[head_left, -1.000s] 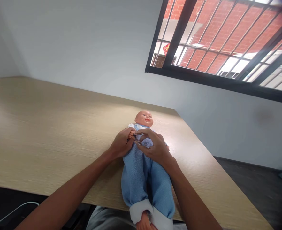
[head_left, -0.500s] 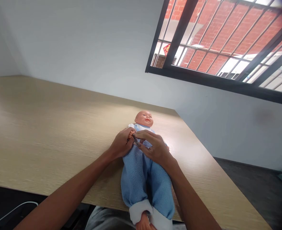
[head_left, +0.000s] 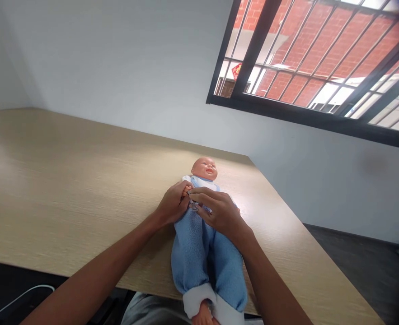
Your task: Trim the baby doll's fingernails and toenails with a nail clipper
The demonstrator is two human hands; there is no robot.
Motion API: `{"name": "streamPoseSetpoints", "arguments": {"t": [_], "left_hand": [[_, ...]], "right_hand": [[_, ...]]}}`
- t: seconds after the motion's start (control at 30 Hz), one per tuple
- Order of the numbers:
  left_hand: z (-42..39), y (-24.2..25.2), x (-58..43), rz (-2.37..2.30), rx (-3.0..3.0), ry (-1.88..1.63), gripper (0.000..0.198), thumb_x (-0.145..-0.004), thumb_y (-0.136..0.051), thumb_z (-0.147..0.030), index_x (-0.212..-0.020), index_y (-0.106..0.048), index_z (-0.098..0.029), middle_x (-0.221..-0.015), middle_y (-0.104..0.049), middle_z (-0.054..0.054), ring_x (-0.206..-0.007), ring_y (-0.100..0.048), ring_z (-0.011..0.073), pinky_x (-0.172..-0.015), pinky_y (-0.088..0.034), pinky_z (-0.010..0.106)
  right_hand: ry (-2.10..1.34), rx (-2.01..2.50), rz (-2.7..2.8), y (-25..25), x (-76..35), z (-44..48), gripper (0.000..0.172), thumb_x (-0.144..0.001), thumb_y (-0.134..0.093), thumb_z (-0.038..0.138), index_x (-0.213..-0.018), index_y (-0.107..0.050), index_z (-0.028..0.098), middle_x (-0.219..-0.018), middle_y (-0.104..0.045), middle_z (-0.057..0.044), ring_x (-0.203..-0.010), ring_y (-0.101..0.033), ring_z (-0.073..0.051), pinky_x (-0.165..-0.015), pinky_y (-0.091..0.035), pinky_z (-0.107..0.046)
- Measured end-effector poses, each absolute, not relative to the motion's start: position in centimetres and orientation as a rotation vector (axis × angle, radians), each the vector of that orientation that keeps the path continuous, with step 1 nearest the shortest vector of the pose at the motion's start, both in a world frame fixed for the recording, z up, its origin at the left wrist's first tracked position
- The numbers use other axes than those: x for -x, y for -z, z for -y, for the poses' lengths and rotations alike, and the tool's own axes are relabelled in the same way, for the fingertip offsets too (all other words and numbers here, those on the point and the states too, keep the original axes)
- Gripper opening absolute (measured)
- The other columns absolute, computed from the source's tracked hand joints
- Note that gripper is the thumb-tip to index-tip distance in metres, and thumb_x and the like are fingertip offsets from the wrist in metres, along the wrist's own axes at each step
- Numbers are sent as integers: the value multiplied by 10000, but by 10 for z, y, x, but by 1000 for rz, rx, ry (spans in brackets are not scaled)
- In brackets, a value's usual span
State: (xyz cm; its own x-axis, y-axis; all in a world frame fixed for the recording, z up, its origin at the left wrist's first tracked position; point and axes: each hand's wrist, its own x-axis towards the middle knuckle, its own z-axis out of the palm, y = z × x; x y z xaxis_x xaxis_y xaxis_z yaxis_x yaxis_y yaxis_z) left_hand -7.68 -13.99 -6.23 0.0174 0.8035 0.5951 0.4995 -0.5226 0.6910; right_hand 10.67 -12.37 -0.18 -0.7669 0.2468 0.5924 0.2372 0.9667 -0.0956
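Observation:
A baby doll [head_left: 204, 169] in a blue fleece suit [head_left: 199, 253] with white cuffs lies face up on the wooden table [head_left: 67, 180], head toward the wall. My left hand [head_left: 170, 205] grips the doll's small hand at its shoulder. My right hand [head_left: 219, 212] rests on the doll's chest and pinches a small metal tool [head_left: 192, 203], held against the doll's hand. The tool's shape is mostly hidden by my fingers. The doll's feet hang over the near table edge.
A white wall runs behind the table. A barred window [head_left: 307, 67] at the upper right looks onto a brick wall. The dark floor [head_left: 362, 262] lies right of the table. A white cable [head_left: 16, 298] lies below the near edge at left.
My right hand has shifted slightly, and the metal tool has turned from level to pointing more downward at the doll's hand. My left hand has stayed in place.

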Motion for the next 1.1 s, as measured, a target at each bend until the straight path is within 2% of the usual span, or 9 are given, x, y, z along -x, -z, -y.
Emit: {"name": "streamPoseSetpoints", "arguments": {"t": [0.1,0.3,0.47,0.63,0.7,0.83,1.0,1.1], "left_hand": [[140,62,77,-1349,-2015,-1501,105,-883,-462,-132,-876,-547,-194,-849,-627,10,-762,-548,160,-716,-422,295],[140,61,77,-1360,-2025,-1478,123,-912,-447,-143,-901,-558,-195,-865,-641,11,-779,-562,162,-726,-423,299],[140,62,78,-1347,-2028,-1477,107,-889,-463,-126,-863,-538,-199,-828,-624,0,-759,-554,160,-713,-421,296],[139,63,78,-1348,-2020,-1478,116,-872,-464,-116,-875,-541,-202,-862,-641,12,-808,-577,175,-740,-440,307],[139,63,78,-1348,-2016,-1474,129,-874,-463,-118,-897,-559,-201,-885,-654,19,-825,-587,180,-756,-449,315],[139,63,78,-1346,-2010,-1473,136,-889,-472,-136,-923,-587,-202,-915,-672,23,-842,-600,185,-770,-457,319],[140,62,77,-1331,-2003,-1487,118,-894,-473,-141,-903,-576,-198,-878,-653,18,-802,-578,176,-755,-447,312],[140,61,77,-1315,-2000,-1490,114,-893,-474,-144,-906,-574,-198,-884,-651,17,-811,-574,175,-766,-439,313]], "right_hand": [[-6,346,2480,2,-107,124,211,-975,-521,98,-1105,-629,225,-1155,-744,-68,-948,-734,-202,-736,-558,-309],[-14,428,2390,7,-107,122,237,-939,-564,171,-1173,-564,213,-1130,-735,-85,-696,-694,-147,-682,-540,-299],[-33,444,2435,7,-106,124,228,-936,-583,161,-1155,-575,224,-1090,-745,-52,-686,-696,-136,-660,-510,-278],[-26,426,2468,6,-106,124,211,-971,-574,164,-1175,-586,218,-1154,-745,-72,-674,-693,-139,-651,-512,-292],[-32,404,2478,6,-107,123,203,-978,-561,148,-1165,-598,220,-1168,-746,-71,-720,-710,-151,-665,-528,-294],[-48,362,2491,6,-108,121,213,-987,-521,108,-1131,-623,228,-1158,-756,-59,-948,-742,-196,-758,-563,-297],[-34,373,2495,5,-108,123,213,-963,-579,110,-1132,-631,230,-1180,-748,-56,-923,-744,-207,-706,-552,-295],[-32,365,2495,5,-108,124,216,-973,-557,100,-1122,-637,235,-1165,-753,-55,-962,-745,-205,-749,-560,-291]]}}
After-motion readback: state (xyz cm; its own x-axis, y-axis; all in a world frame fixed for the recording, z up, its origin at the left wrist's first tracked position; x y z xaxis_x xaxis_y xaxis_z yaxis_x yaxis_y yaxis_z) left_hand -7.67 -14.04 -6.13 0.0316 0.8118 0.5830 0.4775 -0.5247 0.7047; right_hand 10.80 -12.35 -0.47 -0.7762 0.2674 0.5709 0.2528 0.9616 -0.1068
